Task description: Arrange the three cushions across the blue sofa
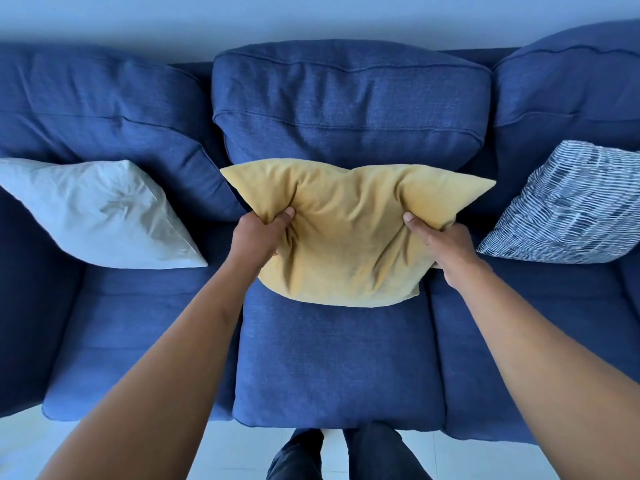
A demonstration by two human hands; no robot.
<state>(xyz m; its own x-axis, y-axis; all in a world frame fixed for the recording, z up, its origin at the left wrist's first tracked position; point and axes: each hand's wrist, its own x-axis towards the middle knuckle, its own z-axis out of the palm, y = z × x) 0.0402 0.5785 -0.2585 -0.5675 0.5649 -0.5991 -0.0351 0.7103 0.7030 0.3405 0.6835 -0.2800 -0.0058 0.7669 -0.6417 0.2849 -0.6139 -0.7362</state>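
Observation:
A yellow cushion (349,233) stands at the back of the middle seat of the blue sofa (339,358), leaning toward the middle backrest. My left hand (259,233) grips its left edge and my right hand (440,242) grips its right edge, both pinching the fabric. A white cushion (100,213) leans against the left backrest on the left seat. On the right seat a blue-and-white striped cushion (571,206) rests against the right backrest.
The sofa's three back pillows (349,102) stand against a pale wall. White floor tiles (27,445) show in front of the sofa, with my legs in dark trousers (346,455) close to the middle seat's front edge.

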